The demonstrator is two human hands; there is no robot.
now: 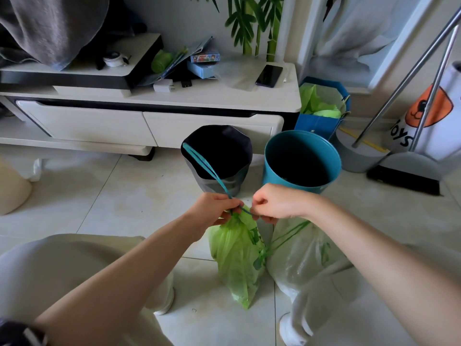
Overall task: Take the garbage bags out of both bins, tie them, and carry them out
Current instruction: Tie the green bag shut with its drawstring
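From the head view, the left hand (216, 208) has its fingers curled tightly around the gathered neck of the green garbage bag (237, 255), pinching the teal drawstring (207, 168) there. The right hand (272, 204) is also closed, its grip pinching the same drawstring just beside the left one. The green bag hangs directly under both hands, above the tiled floor (112, 201). A white garbage bag (299, 255) touches it on the right. Behind the hands stand the grey bin (239, 181) and the blue bin (272, 168), near each other.
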